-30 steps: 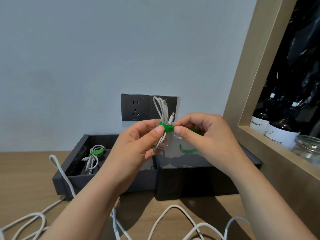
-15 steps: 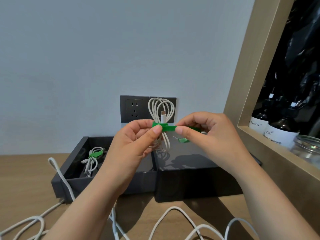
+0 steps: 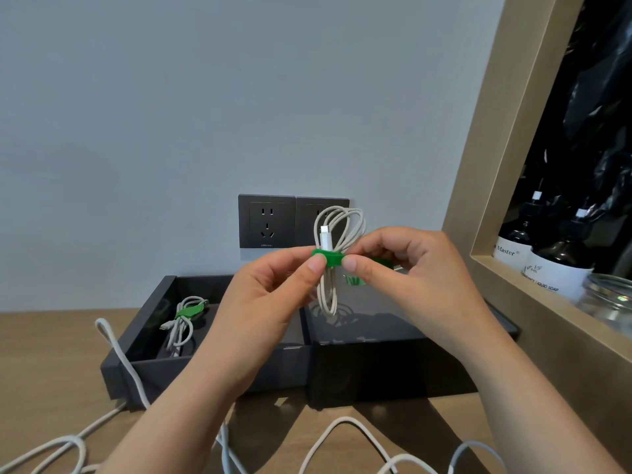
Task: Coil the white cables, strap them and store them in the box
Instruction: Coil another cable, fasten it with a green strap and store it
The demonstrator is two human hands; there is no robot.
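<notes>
I hold a coiled white cable (image 3: 329,295) upright in front of the wall sockets, with a green strap (image 3: 330,259) wound round its middle. My left hand (image 3: 263,302) pinches the strap and coil from the left. My right hand (image 3: 410,282) pinches the strap's other side, its loose green tail running behind the fingers. The open dark box (image 3: 143,340) sits below left and holds another strapped white cable (image 3: 181,323). Loose white cables (image 3: 342,436) lie on the wooden table in front.
The box's dark lid (image 3: 386,343) lies to the right of the box, with a green strap (image 3: 354,279) on it. Two wall sockets (image 3: 266,222) are behind. A wooden-framed niche (image 3: 506,165) at right holds dark bottles (image 3: 554,265) and a glass jar (image 3: 608,299).
The coil has turned so its loops face me and its plug shows above the strap. Both hands rose a little and still pinch the strap.
</notes>
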